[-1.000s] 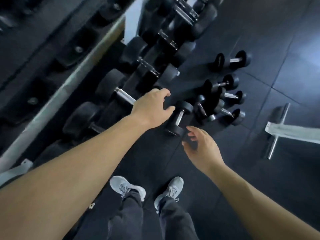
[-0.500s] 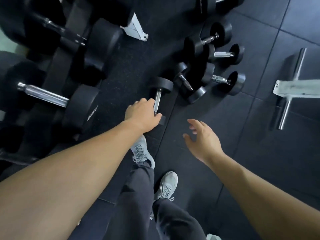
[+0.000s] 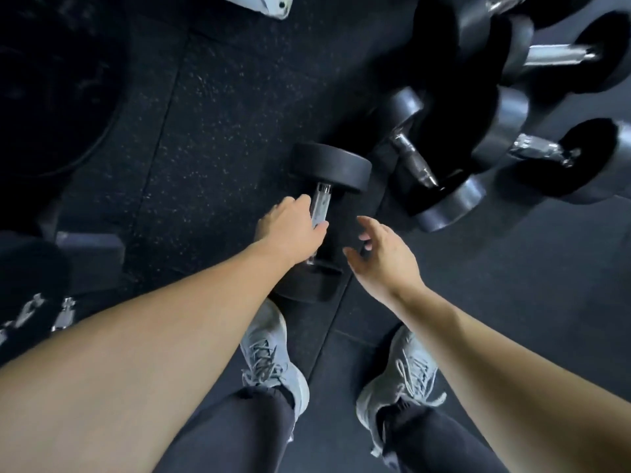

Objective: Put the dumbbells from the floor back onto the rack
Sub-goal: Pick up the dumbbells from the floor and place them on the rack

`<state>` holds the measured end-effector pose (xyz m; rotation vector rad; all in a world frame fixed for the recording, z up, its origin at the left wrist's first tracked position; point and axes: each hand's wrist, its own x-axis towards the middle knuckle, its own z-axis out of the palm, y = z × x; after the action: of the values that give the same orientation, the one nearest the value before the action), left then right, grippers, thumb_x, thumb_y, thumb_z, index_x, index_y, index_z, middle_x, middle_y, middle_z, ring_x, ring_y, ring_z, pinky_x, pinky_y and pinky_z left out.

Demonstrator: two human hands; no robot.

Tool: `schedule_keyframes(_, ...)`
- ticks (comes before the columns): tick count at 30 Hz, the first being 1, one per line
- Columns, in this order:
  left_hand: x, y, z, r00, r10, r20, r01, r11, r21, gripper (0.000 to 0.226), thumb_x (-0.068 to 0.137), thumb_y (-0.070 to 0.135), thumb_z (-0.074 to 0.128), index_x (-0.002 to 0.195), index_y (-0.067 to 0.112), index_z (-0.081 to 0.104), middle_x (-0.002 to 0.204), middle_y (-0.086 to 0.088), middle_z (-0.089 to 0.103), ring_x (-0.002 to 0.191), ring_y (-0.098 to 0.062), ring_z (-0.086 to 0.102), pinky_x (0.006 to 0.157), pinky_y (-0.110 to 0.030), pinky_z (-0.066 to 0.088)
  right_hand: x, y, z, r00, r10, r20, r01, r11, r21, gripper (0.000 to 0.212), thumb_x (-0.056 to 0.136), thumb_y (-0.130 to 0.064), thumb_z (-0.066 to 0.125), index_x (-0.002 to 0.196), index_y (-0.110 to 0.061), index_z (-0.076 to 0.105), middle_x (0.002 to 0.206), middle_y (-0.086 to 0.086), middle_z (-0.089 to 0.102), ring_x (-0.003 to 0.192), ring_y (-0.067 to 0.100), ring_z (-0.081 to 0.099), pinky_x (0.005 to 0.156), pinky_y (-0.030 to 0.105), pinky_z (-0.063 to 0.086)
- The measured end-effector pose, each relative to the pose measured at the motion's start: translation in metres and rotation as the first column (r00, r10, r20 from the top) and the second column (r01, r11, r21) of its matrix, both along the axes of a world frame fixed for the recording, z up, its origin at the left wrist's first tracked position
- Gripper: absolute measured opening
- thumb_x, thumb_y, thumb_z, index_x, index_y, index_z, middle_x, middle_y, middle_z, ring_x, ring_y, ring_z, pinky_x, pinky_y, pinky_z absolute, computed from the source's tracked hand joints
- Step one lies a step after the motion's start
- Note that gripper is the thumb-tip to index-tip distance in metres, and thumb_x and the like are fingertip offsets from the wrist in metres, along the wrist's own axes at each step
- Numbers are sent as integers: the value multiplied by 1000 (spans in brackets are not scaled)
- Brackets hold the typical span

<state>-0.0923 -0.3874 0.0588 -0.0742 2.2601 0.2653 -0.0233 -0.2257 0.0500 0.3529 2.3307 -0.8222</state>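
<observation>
A black dumbbell [image 3: 331, 169] with a chrome handle lies on the dark rubber floor just ahead of my feet. My left hand [image 3: 290, 227] grips its handle, fingers curled round the bar. My right hand [image 3: 386, 250] hovers beside the dumbbell's right side, fingers loosely spread and holding nothing. More black dumbbells lie to the right: one [image 3: 444, 199] close by at an angle, another [image 3: 580, 158] beyond it, and a third [image 3: 553, 54] at the top right.
A large weight [image 3: 51, 97] on the rack fills the left edge, with a rack dumbbell's handle [image 3: 63, 314] low on the left. A white rack foot [image 3: 263, 3] shows at the top. My grey shoes [image 3: 269, 353] stand just behind the gripped dumbbell.
I have bent lower over the floor. My left hand has closed round the dumbbell's handle, and my right hand has come in next to it.
</observation>
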Motion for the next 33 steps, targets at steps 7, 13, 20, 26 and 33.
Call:
schedule_keyframes(7, -15, -13, -68, 999, 29, -27, -25, 988, 153, 54, 94, 53, 64, 140, 25, 57, 130, -12, 67, 122, -36, 63, 102, -44, 52, 0, -33, -81, 995, -35, 96, 61, 959, -276, 61, 86, -40, 71, 140, -32, 46, 115, -7, 72, 105, 15, 68, 93, 39, 55)
schedule_keyframes(13, -16, -14, -89, 983, 180, -34, -161, 940, 302, 28, 93, 41, 71, 114, 24, 65, 116, -3, 73, 109, -27, 66, 87, -32, 47, 2, -41, -100, 977, -89, 196, 168, 885, -435, 55, 83, -36, 77, 131, -33, 52, 100, -6, 75, 95, 12, 71, 90, 37, 56)
schedule_keyframes(20, -16, -21, -99, 943, 332, 18, -309, 855, 415, 16, 86, 38, 79, 84, 32, 64, 81, 10, 70, 83, -18, 68, 81, -34, 55, 0, -53, -92, 936, -243, 253, 344, 785, -516, 55, 85, -13, 79, 133, -23, 53, 103, -1, 77, 93, 7, 74, 84, 21, 57)
schedule_keyframes(26, -16, -24, -100, 912, 406, 56, -386, 805, 450, 13, 85, 33, 80, 89, 23, 73, 89, -7, 79, 89, -27, 75, 88, -45, 60, -3, -63, -88, 911, -304, 278, 406, 777, -481, 43, 90, -13, 74, 126, -22, 53, 101, 0, 77, 91, 8, 73, 78, 16, 55)
schedule_keyframes(33, -11, -18, -94, 898, 435, 73, -421, 795, 437, 12, 87, 31, 79, 96, 25, 74, 94, -6, 79, 92, -23, 74, 90, -41, 60, 1, -64, -81, 886, -356, 298, 457, 778, -431, 40, 88, -6, 72, 121, -24, 59, 98, 7, 78, 90, 22, 76, 86, 41, 61)
